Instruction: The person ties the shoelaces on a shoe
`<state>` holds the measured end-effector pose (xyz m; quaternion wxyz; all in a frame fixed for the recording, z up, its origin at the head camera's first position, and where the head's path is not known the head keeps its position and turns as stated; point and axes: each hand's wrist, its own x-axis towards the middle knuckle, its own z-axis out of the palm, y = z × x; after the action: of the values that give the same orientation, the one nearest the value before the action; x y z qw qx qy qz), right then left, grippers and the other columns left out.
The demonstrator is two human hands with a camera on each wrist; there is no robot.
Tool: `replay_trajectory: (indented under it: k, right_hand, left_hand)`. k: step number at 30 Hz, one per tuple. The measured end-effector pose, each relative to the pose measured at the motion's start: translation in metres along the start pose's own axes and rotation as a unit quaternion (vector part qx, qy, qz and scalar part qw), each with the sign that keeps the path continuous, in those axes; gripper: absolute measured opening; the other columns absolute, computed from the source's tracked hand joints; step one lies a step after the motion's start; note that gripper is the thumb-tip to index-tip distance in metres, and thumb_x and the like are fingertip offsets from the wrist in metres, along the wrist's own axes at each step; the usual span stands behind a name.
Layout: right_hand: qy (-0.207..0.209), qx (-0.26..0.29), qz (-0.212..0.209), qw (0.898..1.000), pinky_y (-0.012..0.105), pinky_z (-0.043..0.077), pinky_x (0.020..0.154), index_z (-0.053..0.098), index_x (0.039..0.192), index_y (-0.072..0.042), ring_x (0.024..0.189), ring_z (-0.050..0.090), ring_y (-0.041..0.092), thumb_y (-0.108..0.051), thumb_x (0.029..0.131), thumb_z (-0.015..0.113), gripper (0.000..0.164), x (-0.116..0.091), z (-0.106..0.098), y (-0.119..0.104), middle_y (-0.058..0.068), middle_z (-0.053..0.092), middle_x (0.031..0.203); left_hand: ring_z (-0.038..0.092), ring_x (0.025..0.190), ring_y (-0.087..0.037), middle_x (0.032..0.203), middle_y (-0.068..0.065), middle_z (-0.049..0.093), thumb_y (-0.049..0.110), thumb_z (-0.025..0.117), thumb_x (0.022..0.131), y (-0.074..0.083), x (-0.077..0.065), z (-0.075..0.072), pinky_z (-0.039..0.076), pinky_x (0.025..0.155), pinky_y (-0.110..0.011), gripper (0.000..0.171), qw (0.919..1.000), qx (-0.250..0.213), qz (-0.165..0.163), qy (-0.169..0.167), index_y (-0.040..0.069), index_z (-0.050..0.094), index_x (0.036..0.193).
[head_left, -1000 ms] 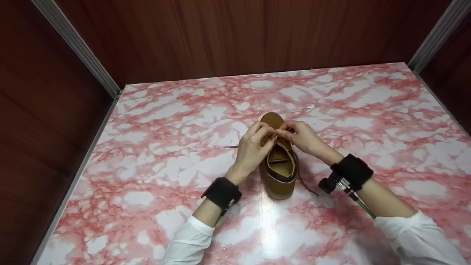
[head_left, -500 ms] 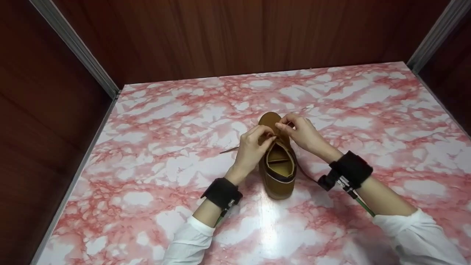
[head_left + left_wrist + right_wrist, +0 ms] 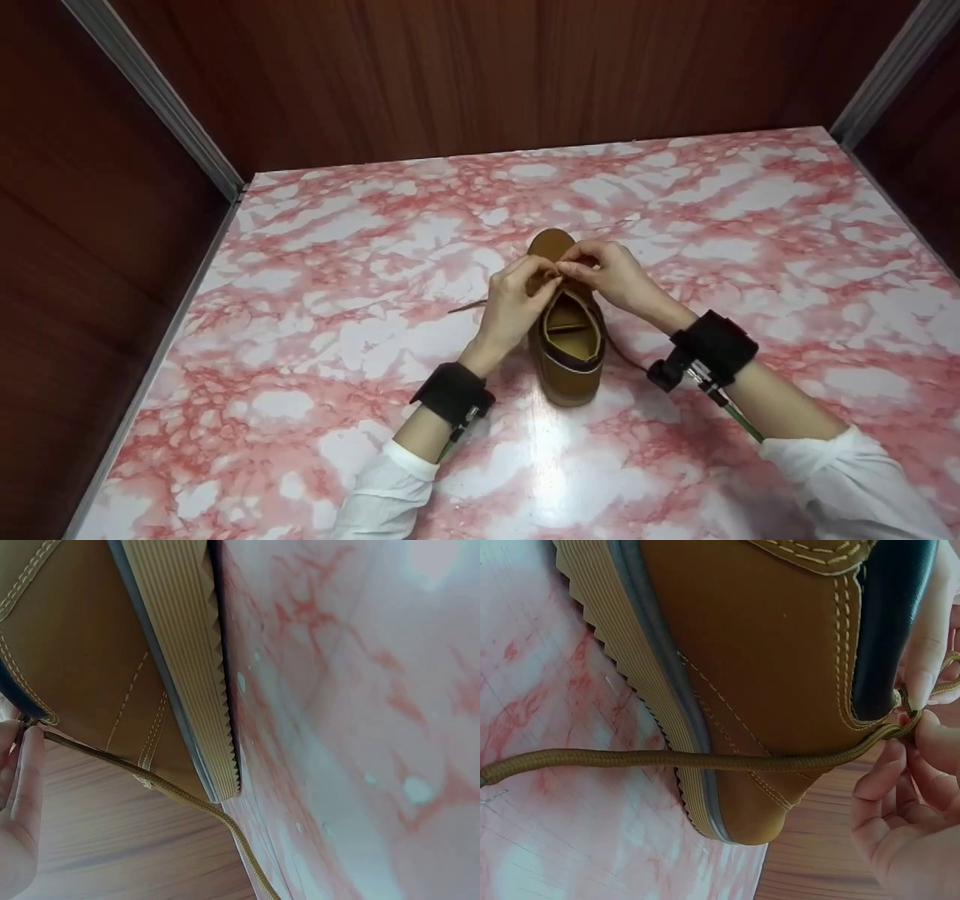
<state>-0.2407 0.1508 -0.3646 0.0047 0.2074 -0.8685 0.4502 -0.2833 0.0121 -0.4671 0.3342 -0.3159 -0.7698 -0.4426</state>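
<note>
A tan-brown lace-up shoe (image 3: pixel 571 388) with a dark padded collar stands upright, toe pointing away from me. Over its lacing, my left hand (image 3: pixel 512 298) pinches the shoelace with thumb and index finger. My right hand (image 3: pixel 616 276) meets it there, its thumb and fingertips pinching lace too. Up close in the right wrist view, a crossing of the brown shoelace (image 3: pixel 630 757) sits between both hands' fingertips, and a small loop shows beyond. One lace end trails down each side of the shoe; the left wrist view shows its shoelace (image 3: pixel 180 793) running to the tabletop.
The shoe rests on a red-and-white marbled table (image 3: pixel 337 225). Dark wood panels (image 3: pixel 487 75) rise behind and at both sides, with metal corner posts (image 3: pixel 157 94). Each wrist wears a black strap (image 3: pixel 716 345) with a small camera.
The right fingertips drew slightly away from the left ones half a second ago and are now back against them. The left lace end has shifted a little; the shoe stays almost in place.
</note>
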Motion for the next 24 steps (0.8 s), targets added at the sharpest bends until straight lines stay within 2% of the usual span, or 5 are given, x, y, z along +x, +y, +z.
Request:
replay_trajectory:
  k: [5, 7, 10, 17, 24]
  right_hand:
    - [0.02, 0.001, -0.003, 1.0, 0.026, 0.036, 0.044, 0.054, 0.074, -0.014, 0.054, 0.045, 0.012, -0.03, 0.067, 0.048, 0.018, -0.001, -0.002, -0.001, 0.0, 0.05, 0.066]
    - [0.026, -0.013, -0.008, 1.0, 0.025, 0.036, 0.044, 0.054, 0.074, -0.015, 0.054, 0.045, 0.012, -0.031, 0.067, 0.047, 0.018, -0.001, -0.003, -0.001, -0.002, 0.05, 0.066]
    - [0.034, -0.037, -0.014, 0.999, 0.025, 0.035, 0.042, 0.054, 0.073, -0.017, 0.052, 0.044, 0.012, -0.031, 0.067, 0.047, 0.017, 0.0, -0.005, 0.0, -0.004, 0.05, 0.067]
    - [0.053, -0.078, -0.03, 0.995, 0.023, 0.033, 0.042, 0.053, 0.07, -0.017, 0.053, 0.044, 0.01, -0.031, 0.067, 0.046, 0.016, 0.0, -0.008, -0.002, -0.007, 0.049, 0.066]
    - [0.055, -0.055, -0.022, 0.997, 0.023, 0.035, 0.041, 0.05, 0.073, -0.015, 0.051, 0.045, 0.013, -0.029, 0.07, 0.044, 0.016, -0.003, -0.006, -0.005, -0.002, 0.049, 0.065]
  left_hand:
    - [0.041, 0.068, -0.006, 0.075, 0.003, 0.044, 0.015, 0.054, 0.066, 0.052, 0.021, -0.036, 0.034, 0.057, -0.02, 0.009, 0.9991, -0.025, -0.025, -0.024, 0.011, 0.05, 0.073]
    - [0.041, 0.067, -0.006, 0.073, 0.001, 0.043, 0.012, 0.054, 0.065, 0.066, 0.026, -0.045, 0.034, 0.057, -0.02, 0.008, 0.9982, -0.035, -0.038, -0.031, 0.009, 0.05, 0.071]
    - [0.041, 0.065, -0.007, 0.072, 0.0, 0.044, 0.013, 0.054, 0.066, 0.056, 0.023, -0.038, 0.033, 0.056, -0.019, 0.008, 0.9984, -0.016, -0.044, -0.032, 0.009, 0.05, 0.071]
    - [0.04, 0.062, -0.001, 0.071, 0.013, 0.042, 0.027, 0.052, 0.065, -0.007, -0.002, 0.002, 0.032, 0.053, -0.016, 0.01, 0.9994, 0.005, -0.034, 0.003, 0.023, 0.048, 0.073]
    - [0.04, 0.062, 0.001, 0.071, 0.016, 0.042, 0.029, 0.052, 0.065, -0.014, -0.005, 0.009, 0.031, 0.054, -0.015, 0.01, 0.999, 0.011, -0.04, 0.017, 0.027, 0.047, 0.073]
